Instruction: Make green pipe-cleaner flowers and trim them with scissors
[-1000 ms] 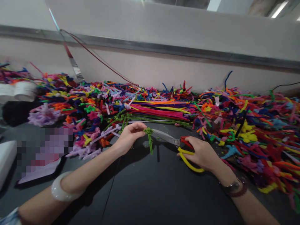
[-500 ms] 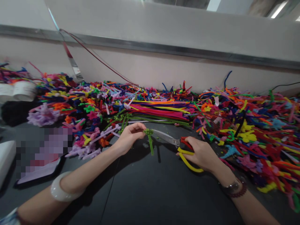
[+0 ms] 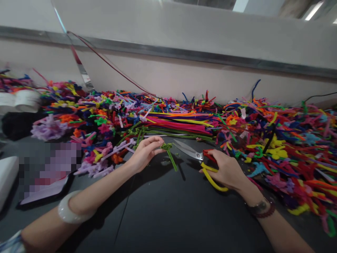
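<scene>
The left hand (image 3: 144,154) now pinches the green pipe-cleaner knot (image 3: 166,146) in its fingertips; the knot's green stem (image 3: 172,160) has swung from nearly straight down to lean toward 5 o'clock; the right hand (image 3: 225,168) stays clenched in the yellow and red handles of the scissors (image 3: 188,149), whose steel blades have drawn back from the knot and stand slightly parted, pointing toward 10 o'clock; the knot hangs over the black tabletop (image 3: 163,214), just below a bundle of straight pipe cleaners (image 3: 179,124) at 12 o'clock; a heap of twisted pipe-cleaner shapes (image 3: 289,151) spreads toward 2 o'clock.
</scene>
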A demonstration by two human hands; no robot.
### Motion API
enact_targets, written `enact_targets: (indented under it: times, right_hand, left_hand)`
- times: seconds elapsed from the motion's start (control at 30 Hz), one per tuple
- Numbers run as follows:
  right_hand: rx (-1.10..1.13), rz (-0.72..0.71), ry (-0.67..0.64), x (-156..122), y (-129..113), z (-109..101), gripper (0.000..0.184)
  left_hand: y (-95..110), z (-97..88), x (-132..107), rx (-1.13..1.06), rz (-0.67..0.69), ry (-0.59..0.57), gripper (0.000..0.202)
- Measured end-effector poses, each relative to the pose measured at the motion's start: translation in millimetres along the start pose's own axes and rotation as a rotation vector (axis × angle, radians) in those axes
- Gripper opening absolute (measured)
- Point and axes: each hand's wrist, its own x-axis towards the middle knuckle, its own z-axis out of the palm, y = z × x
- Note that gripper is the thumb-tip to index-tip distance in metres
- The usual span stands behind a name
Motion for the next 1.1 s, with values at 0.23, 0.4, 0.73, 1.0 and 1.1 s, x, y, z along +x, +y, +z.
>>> enact_targets:
  times: [0.23, 0.4, 0.73, 1.0, 1.1]
  right_hand:
    - [-0.011, -0.055, 0.011, -0.8, 2.1, 3.2, 0.047]
    - [-0.011, -0.070, 0.017, -0.2, 0.3, 1.0, 0.043]
    - [0.037, -0.085, 0.006, 0.5, -1.6, 0.7, 0.043]
    - [0.047, -0.099, 0.015, -0.1, -1.7, 0.4, 0.041]
    - [0.061, -0.099, 0.020, 0.1, -2.9, 0.6, 0.041]
  left_hand:
    - [-2.6, 0.6, 0.0, 0.054, 0.027, 0.004, 0.008]
    - [-3.9, 0.7, 1.1, 0.071, 0.054, 0.027, 0.009]
    - [-3.5, 2.4, -0.9, 0.048, 0.012, 0.017, 0.015]
    - [-4.1, 1.5, -0.1, 0.042, -0.016, 0.014, 0.021]
    - [-6.1, -0.4, 0.9, 0.013, -0.035, -0.009, 0.022]
